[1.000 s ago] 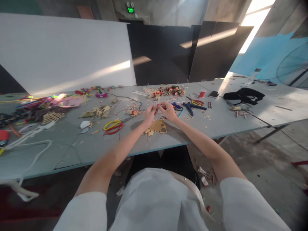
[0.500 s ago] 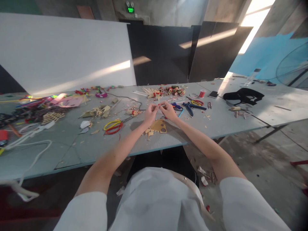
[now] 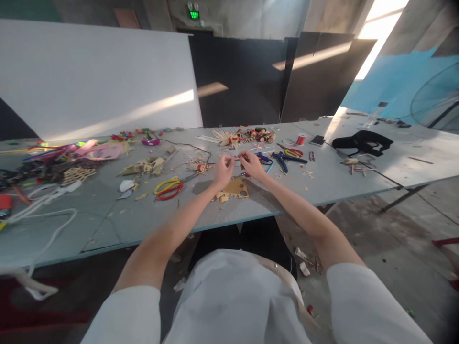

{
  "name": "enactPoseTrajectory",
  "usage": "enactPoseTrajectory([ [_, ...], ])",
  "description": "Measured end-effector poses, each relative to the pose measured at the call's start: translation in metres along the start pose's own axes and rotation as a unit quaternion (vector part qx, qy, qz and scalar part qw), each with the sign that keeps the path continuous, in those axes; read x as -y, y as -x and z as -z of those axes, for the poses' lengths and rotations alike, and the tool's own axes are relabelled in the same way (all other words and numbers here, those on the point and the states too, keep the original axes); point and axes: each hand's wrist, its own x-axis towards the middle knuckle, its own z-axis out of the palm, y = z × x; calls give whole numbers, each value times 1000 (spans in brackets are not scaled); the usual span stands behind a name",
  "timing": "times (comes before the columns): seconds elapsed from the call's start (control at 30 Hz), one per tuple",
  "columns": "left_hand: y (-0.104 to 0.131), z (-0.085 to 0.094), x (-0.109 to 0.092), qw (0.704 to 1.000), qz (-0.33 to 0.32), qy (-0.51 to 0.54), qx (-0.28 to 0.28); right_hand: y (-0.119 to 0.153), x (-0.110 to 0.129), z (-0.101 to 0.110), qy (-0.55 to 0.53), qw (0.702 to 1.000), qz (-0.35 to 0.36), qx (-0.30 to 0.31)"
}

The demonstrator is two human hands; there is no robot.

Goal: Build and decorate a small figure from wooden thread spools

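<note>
Both hands are raised over the middle of the table, fingertips close together. My left hand is closed in a pinch. My right hand pinches from the other side. Between the fingertips shows a tiny reddish thing, too small to name. Under the hands lies a piece of tan cardboard with round holes and torn scraps around it. Just beyond the hands is a pile of small red-and-tan rolls beside several thin pale sticks.
Scissors with yellow and red handles lie to the left, blue-handled pliers to the right. Farther right are a red thread spool, a phone and a black strap-like item. Colourful materials and white cables crowd the left.
The fingertips of my two hands have drawn slightly apart, the left hand shifting a little to the left. The things on the table stay where they were.
</note>
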Motion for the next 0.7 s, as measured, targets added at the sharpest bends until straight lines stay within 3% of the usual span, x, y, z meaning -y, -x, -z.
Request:
enactPoseTrajectory([
  [0.2, -3, 2, 6, 1000, 16, -15, -8, -5, -8, 7, 87, 989, 118, -27],
  [0.33, -3, 2, 8, 1000, 19, 2, -2, -6, -9, 9, 143, 978, 149, 8],
  [0.43, -3, 2, 8, 1000, 19, -13, 9, -12, -16, 23, 205, 967, 149, 15],
  [0.5, -3, 2, 8, 1000, 13, -23, 11, -20, -27, 44, 247, 962, 115, -13],
  [0.57, -3, 3, 9, 999, 4, -34, 5, -26, -41, 73, 285, 956, 34, -55],
  [0.7, -5, 3, 14, 995, -1, -97, 7, -27, -68, 137, 406, 895, -168, -76],
])
